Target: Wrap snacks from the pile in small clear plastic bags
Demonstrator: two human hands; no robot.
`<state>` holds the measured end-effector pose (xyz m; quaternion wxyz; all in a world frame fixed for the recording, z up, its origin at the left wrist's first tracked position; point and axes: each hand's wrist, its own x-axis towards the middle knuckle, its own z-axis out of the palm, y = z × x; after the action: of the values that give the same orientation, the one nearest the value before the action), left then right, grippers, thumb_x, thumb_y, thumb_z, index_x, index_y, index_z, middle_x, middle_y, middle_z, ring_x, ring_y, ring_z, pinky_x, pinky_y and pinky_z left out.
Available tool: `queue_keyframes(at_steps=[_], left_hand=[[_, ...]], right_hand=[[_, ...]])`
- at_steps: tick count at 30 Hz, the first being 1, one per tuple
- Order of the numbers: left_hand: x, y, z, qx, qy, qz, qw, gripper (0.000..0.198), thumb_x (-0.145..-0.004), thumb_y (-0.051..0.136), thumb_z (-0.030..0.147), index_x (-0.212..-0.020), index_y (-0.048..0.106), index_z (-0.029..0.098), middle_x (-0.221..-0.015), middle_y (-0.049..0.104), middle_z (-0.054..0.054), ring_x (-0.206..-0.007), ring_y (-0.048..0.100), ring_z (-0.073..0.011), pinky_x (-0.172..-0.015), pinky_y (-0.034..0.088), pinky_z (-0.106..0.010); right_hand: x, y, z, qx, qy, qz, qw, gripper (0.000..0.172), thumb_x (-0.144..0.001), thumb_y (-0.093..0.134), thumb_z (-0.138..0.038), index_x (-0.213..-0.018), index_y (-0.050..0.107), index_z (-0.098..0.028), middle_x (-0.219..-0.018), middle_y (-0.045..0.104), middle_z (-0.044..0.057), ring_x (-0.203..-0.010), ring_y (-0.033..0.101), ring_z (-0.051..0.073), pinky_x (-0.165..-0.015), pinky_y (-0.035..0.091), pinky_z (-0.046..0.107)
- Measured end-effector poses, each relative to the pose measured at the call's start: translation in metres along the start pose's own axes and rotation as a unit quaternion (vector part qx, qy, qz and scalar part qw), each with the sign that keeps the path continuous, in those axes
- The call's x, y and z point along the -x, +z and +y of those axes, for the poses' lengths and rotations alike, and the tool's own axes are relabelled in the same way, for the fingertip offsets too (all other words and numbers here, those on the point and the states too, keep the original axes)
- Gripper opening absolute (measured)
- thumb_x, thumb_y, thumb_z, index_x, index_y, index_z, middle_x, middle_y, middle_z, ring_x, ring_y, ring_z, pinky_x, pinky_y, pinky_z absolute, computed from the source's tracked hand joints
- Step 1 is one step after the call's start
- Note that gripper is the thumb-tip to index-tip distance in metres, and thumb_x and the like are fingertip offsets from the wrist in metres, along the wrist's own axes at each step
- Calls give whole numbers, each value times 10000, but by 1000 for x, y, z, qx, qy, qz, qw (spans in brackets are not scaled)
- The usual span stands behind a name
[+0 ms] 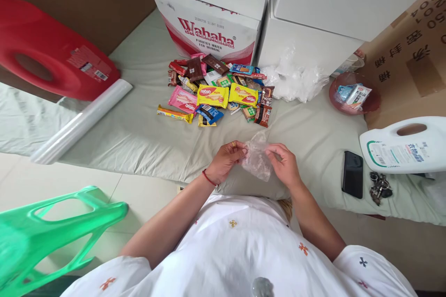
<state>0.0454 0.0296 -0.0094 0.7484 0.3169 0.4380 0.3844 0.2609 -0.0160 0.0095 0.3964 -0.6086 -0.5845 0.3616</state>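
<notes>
A crumpled clear plastic bag (258, 160) hangs between my two hands, over the front edge of the cloth-covered surface. My left hand (226, 160), with a red string at the wrist, pinches the bag's left side. On its other side, my right hand (283, 163) grips the bag between thumb and fingers. Just beyond lies a pile of wrapped snacks, including a yellow wafer packet (213, 96), a second yellow packet (244, 95), a pink packet (182, 100) and a blue packet (209, 113).
White cartons, one a Wahaha water box (209, 28), stand behind the snacks. More clear bags (296, 79) and a red bowl (336, 106) are right of them. Phone (352, 174), keys (379, 188) and white detergent jug (400, 144) lie right; plastic roll (83, 120), red jug (52, 51), green stool (62, 222) left.
</notes>
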Motion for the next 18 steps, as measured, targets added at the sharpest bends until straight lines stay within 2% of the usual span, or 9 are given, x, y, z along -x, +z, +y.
queue_keyframes(at_steps=[1, 3, 5, 6, 8, 10, 12, 15, 18], left_hand=[[-1, -2, 2, -6, 17, 24, 1000, 373, -632, 880, 372, -873, 673, 176, -755, 643, 14, -644, 555, -101, -570, 405, -223], [0, -9, 6, -22, 70, 111, 991, 364, -633, 881, 351, -866, 656, 185, -772, 626, 25, -655, 534, -91, -570, 394, -214], [4, -14, 9, -31, 94, 164, 981, 338, -679, 861, 389, -813, 618, 195, -691, 571, 50, -573, 463, -72, -518, 340, -209], [8, -15, 10, -34, 82, 154, 984, 346, -721, 836, 445, -784, 604, 195, -644, 544, 54, -529, 430, -68, -490, 308, -212], [17, -10, 9, -39, 21, 75, 996, 444, -792, 751, 606, -764, 616, 184, -621, 561, 26, -498, 457, -78, -455, 291, -219], [24, 1, 5, -27, -59, -8, 998, 571, -779, 697, 737, -838, 672, 170, -760, 671, -47, -608, 613, -137, -472, 382, -229], [27, 14, -2, 22, -127, -63, 990, 649, -731, 714, 781, -960, 703, 174, -953, 729, -102, -803, 710, -218, -560, 513, -278], [22, 26, -10, 112, -162, -99, 975, 610, -711, 799, 699, -1011, 717, 174, -1027, 748, -108, -895, 719, -224, -704, 587, -330], [13, 22, -11, 156, -131, -56, 977, 452, -667, 915, 466, -936, 720, 159, -924, 755, -61, -796, 703, -163, -704, 569, -279]], right_hand=[[-1, 2, 2, -34, 32, 19, 999, 305, -934, 627, -552, -902, 721, -265, -910, 697, 45, -875, 625, 215, -831, 516, 353], [-3, 3, 5, -98, 85, 59, 990, 293, -925, 646, -534, -881, 692, -249, -770, 633, 4, -679, 545, 157, -652, 456, 288], [-4, 3, 5, -144, 105, 91, 980, 274, -892, 691, -506, -842, 671, -237, -727, 591, -17, -629, 480, 128, -593, 395, 261], [-4, 3, 4, -166, 110, 102, 975, 269, -876, 710, -492, -821, 662, -234, -721, 581, -21, -631, 469, 122, -589, 382, 255], [-3, 7, -2, -220, 124, 113, 961, 275, -844, 740, -483, -792, 648, -229, -718, 584, -23, -635, 464, 117, -584, 377, 248], [-1, 14, -9, -274, 147, 110, 944, 299, -821, 753, -501, -782, 637, -228, -723, 602, -19, -618, 466, 116, -568, 382, 248], [2, 25, -16, -315, 170, 90, 929, 329, -797, 761, -527, -777, 626, -228, -735, 623, -10, -606, 483, 120, -556, 402, 253], [5, 36, -23, -348, 199, 51, 915, 364, -768, 772, -553, -760, 605, -229, -711, 619, -5, -589, 502, 129, -536, 427, 262], [6, 35, -24, -358, 211, 57, 908, 385, -758, 775, -573, -780, 602, -230, -726, 628, -2, -553, 488, 119, -481, 396, 255]])
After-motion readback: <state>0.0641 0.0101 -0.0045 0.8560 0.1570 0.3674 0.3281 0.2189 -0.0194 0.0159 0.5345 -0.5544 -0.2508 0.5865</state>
